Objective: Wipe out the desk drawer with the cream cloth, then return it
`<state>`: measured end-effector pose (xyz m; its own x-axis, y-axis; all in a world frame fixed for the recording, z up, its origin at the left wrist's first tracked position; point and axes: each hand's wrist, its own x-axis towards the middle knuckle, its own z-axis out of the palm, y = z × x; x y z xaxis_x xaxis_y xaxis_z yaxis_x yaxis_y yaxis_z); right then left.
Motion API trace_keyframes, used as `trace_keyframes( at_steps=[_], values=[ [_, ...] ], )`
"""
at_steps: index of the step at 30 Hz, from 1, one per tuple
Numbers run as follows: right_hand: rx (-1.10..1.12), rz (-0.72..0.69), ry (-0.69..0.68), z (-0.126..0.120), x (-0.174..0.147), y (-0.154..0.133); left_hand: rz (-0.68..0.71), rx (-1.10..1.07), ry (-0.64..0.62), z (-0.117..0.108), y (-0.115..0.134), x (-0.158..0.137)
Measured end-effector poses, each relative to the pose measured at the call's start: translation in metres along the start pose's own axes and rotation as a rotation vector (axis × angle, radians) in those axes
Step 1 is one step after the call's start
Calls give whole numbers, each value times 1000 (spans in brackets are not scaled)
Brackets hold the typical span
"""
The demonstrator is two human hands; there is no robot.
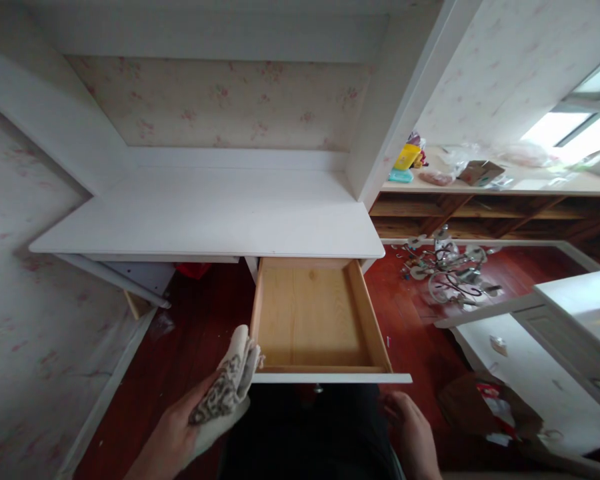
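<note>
A wooden drawer (310, 313) with a white front stands pulled out from under the white desk (220, 213); its inside is bare. My left hand (175, 427) is closed on a folded cloth (225, 387), off-white with a grey-brown pattern. The cloth is at the drawer's front left corner; whether it touches the side cannot be made out. Below the drawer front's right end, beside my dark-clothed leg, is my right hand (410, 423). Its fingers are loosely curled, and nothing shows in them.
At right, a low shelf unit (480, 193) carries bags and a small box. A dismantled chandelier (450, 267) lies on the red wooden floor. Nearer are a white cabinet (565, 347) and an open cardboard box (490, 407). The desk's tall upright (410, 93) rises behind; a floral wall borders the left.
</note>
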<state>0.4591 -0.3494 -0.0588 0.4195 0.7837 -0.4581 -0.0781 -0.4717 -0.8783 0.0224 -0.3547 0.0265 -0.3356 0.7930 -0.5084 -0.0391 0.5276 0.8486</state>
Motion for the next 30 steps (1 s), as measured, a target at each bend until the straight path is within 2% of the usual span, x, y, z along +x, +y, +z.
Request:
trace_keyframes(
  at_steps=[4,8,13,18,21,30],
  values=[
    [-171,3,-145,21,-7,-15,-45,0,298,4,-14,4],
    [-91,-31,-197,36,14,-22,-134,-299,412,13,-12,0],
    [-19,-99,-160,62,51,-28,-139,-579,546,39,14,1],
    [13,-74,-147,97,90,-58,-149,-808,445,75,44,3],
    [-24,-37,-142,117,114,-84,-205,-834,382,89,55,0],
    [-10,44,-140,171,183,-145,-311,-867,220,105,47,4]
  ],
)
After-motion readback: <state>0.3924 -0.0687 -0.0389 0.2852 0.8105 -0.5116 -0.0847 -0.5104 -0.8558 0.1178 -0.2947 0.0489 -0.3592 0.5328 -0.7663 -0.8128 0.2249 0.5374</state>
